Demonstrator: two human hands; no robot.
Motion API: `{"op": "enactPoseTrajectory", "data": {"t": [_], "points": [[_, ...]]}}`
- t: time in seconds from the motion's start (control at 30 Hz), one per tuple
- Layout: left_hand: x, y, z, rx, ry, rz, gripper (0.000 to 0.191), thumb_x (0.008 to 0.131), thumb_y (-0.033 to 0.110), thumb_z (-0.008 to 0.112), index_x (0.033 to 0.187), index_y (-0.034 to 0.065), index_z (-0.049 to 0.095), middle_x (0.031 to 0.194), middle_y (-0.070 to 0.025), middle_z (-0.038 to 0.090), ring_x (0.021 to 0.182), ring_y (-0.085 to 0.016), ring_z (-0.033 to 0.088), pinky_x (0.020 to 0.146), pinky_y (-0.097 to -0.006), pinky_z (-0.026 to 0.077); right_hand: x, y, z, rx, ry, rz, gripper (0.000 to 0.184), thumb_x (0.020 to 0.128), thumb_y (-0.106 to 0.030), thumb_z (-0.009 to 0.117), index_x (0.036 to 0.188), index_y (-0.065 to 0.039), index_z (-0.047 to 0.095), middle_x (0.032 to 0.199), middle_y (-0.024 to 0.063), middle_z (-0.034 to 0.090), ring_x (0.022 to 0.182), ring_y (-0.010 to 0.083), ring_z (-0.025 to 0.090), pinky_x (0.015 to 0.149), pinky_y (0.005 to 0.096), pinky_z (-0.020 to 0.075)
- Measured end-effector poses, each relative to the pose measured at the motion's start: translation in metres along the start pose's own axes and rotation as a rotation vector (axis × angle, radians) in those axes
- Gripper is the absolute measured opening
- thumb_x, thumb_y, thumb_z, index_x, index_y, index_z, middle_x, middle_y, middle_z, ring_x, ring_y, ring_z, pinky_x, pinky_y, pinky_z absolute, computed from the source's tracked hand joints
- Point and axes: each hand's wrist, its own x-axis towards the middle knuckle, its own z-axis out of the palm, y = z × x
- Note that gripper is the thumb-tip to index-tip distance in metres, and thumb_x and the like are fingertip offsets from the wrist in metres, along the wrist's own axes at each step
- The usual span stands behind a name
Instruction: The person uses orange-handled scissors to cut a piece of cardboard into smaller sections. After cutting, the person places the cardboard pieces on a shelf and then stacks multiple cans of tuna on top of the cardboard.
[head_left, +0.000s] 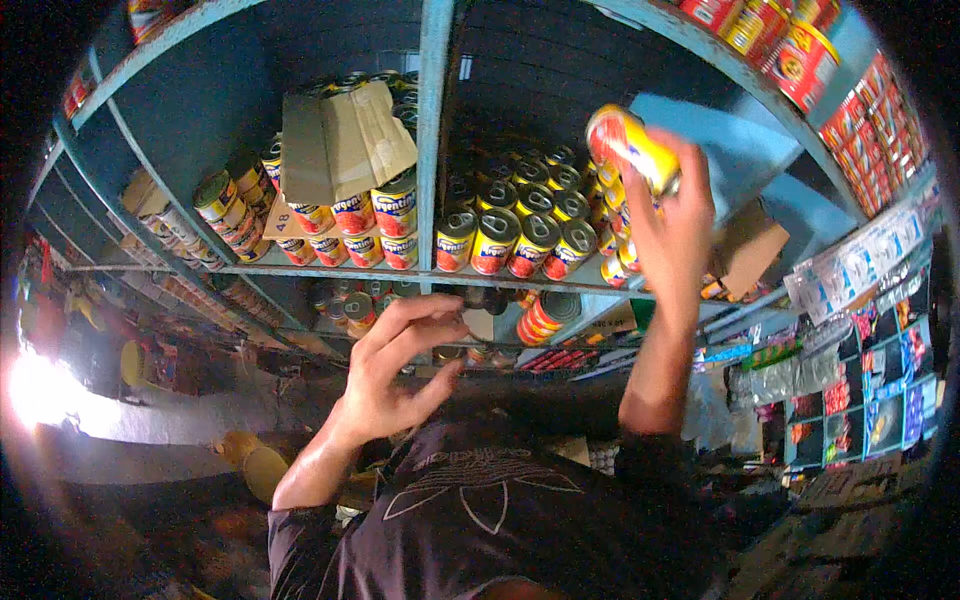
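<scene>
A tilted yellow and red tin can (632, 148) is in my right hand (679, 199), gripped between thumb and fingers and raised off the shelf. Behind that hand, more cans of the same kind are partly hidden. My left hand (401, 367) hangs in front of the shelf's lower edge with nothing in it, fingers curved and apart from the thumb. Rows of matching Argentina cans (517, 225) with pull-tab lids stand upright just right of the blue shelf post (435, 135). Left of the post, similar cans (394, 210) are stacked two layers high with cardboard between the layers.
A bent cardboard sheet (345, 146) lies over the left stack. Other cans (225, 202) stand farther left. The blue shelf edge (510, 280) runs across, with larger tins (551, 315) below. Red packs (877, 127) and hanging sachets (862, 240) line the right side.
</scene>
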Motion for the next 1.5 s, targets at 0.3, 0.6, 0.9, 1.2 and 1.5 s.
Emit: {"op": "enactPoseTrajectory", "data": {"t": [0.3, 0.6, 0.9, 1.2, 1.5], "points": [[-0.03, -0.026, 0.019, -0.021, -0.321, -0.152, 0.04, 0.087, 0.003, 0.07, 0.126, 0.0025, 0.064, 0.108, -0.0164, 0.071, 0.099, -0.035, 0.069, 0.088, -0.0429, 0.057, 0.141, 0.133, 0.15, -0.814, -0.843, 0.432, 0.05, 0.085, -0.023, 0.073, 0.131, -0.005, 0.062, 0.124, 0.0223, 0.069, 0.112, 0.0396, 0.069, 0.093, 0.0478, 0.0563], [-0.131, -0.05, -0.005, 0.023, -0.261, -0.575, 0.054, 0.086, 0.003, 0.071, 0.138, 0.0052, 0.055, 0.105, -0.0174, 0.074, 0.094, -0.034, 0.073, 0.084, -0.0419, 0.057, 0.143, 0.218, 0.187, -0.537, -0.92, 0.524, 0.056, 0.09, -0.033, 0.068, 0.137, -0.004, 0.058, 0.135, 0.0225, 0.062, 0.113, 0.0409, 0.068, 0.095, 0.0489, 0.0567], [-0.123, -0.067, 0.013, -0.005, -0.294, -0.592, 0.052, 0.086, 0.0, 0.07, 0.136, 0.0033, 0.056, 0.105, -0.0173, 0.075, 0.094, -0.033, 0.074, 0.083, -0.0403, 0.058, 0.129, 0.265, 0.202, -0.348, -0.839, 0.658, 0.063, 0.095, -0.042, 0.064, 0.143, -0.002, 0.054, 0.146, 0.0228, 0.055, 0.115, 0.0421, 0.068, 0.098, 0.05, 0.057], [-0.109, -0.076, 0.034, -0.047, -0.342, -0.501, 0.048, 0.085, 0.003, 0.07, 0.132, 0.0028, 0.057, 0.102, -0.0169, 0.074, 0.092, -0.032, 0.074, 0.082, -0.0414, 0.057, 0.115, 0.327, 0.204, 0.102, -0.696, 1.149, 0.063, 0.096, -0.046, 0.063, 0.143, -0.005, 0.055, 0.144, 0.0197, 0.058, 0.123, 0.0422, 0.061, 0.095, 0.0636, 0.0513], [-0.11, -0.074, 0.048, -0.087, -0.37, -0.586, 0.05, 0.088, 0.003, 0.065, 0.137, 0.0029, 0.056, 0.103, -0.0191, 0.074, 0.095, -0.037, 0.073, 0.086, -0.0411, 0.056, 0.109, 0.321, 0.198, 0.105, -0.545, 1.138, 0.065, 0.096, -0.049, 0.061, 0.145, -0.007, 0.053, 0.147, 0.0187, 0.055, 0.127, 0.0408, 0.057, 0.099, 0.0613, 0.0475]]}}
